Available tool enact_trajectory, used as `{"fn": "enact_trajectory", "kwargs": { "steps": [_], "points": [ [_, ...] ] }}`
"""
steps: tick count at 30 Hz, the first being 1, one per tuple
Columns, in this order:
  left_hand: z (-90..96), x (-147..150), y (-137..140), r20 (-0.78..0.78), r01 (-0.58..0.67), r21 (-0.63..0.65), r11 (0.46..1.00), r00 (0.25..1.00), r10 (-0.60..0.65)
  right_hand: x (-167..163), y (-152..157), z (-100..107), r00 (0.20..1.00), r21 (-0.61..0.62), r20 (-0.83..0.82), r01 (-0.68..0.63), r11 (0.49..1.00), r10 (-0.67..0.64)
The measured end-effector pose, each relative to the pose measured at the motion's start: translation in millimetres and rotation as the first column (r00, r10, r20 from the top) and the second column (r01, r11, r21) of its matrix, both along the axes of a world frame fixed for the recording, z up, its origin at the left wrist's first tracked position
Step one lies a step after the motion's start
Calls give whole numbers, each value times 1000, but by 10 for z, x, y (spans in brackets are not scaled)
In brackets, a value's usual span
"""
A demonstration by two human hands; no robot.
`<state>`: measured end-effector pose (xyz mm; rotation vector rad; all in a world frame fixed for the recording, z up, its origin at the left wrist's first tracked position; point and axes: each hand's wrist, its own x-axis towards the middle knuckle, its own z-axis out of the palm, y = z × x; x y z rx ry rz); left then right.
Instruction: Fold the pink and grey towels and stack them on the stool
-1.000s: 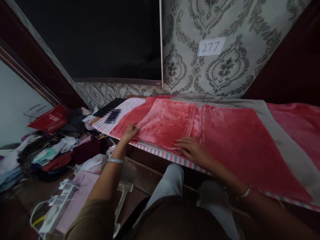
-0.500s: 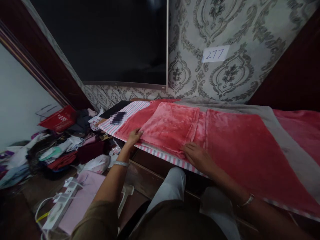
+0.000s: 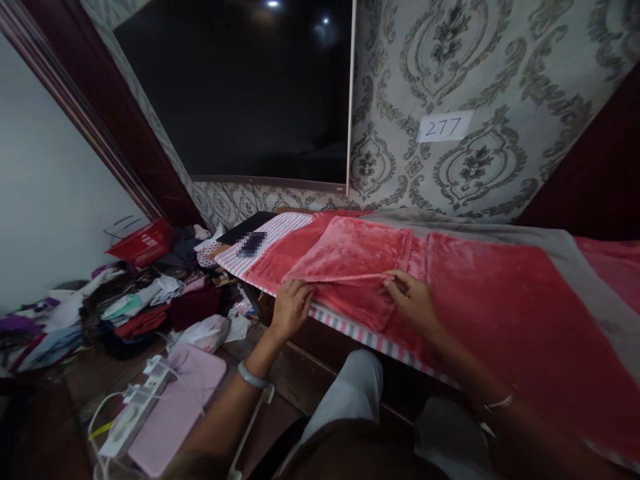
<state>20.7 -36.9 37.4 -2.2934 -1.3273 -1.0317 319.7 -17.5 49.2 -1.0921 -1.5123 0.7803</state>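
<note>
A red plush blanket [image 3: 350,247], partly folded, lies on a striped cloth [image 3: 345,327] on the table. My left hand [image 3: 293,307] is closed on the left end of a layer's near edge, fingers curled round it. Farther right, my right hand [image 3: 407,297] pinches that edge between thumb and fingers. Between the hands the edge is drawn up in a taut line, with another red layer showing below it. A wider flat red section [image 3: 500,300] spreads out to the right of my right hand.
Grey fabric [image 3: 530,233] runs along the back, against the patterned wall. A blurred dark object [image 3: 251,244] rests on the striped cloth's left end. On the floor at left are piled clothes [image 3: 135,313], a red basket [image 3: 143,241] and a power strip [image 3: 137,407] with cables.
Both hands have lifted the near edge of the red blanket's upper layer and moved it back, uncovering the layer below. The camera view has shifted slightly.
</note>
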Motion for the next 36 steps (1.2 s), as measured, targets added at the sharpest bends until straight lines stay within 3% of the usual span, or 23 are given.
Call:
{"fn": "enact_trajectory", "kwargs": {
  "steps": [4, 8, 17, 22, 26, 30, 33, 36],
  "points": [
    [-49, 177, 61, -163, -3, -102, 995, 987, -13, 17, -83, -15, 992, 124, 113, 32, 992, -46],
    [-65, 238, 136, -222, -16, -138, 990, 975, -15, 62, -124, -67, 977, 163, 210, 9, 987, -43],
    [-299, 46, -5, -207, -5, -6, 1000, 978, 4, 121, -275, -298, 949, 213, 313, -38, 976, -31],
    [-377, 62, -14, -174, -43, 65, 997, 983, 54, 170, -427, -264, 909, 331, 416, -143, 933, -8],
    [-372, 68, 3, -184, 40, 69, 997, 983, -27, 235, -502, -184, 846, 281, 524, -279, 918, 97],
    [-409, 43, 9, -179, 56, 124, 991, 983, -34, 312, -336, -67, 865, 235, 498, -199, 951, 58],
    [-454, 37, 26, -177, 65, 219, 974, 984, -26, 271, -29, 60, 866, 241, 498, -99, 965, -35],
    [-476, 46, 45, -161, 72, 262, 962, 986, -30, 80, 336, 159, 831, 261, 554, -124, 957, -44]
  ]
}}
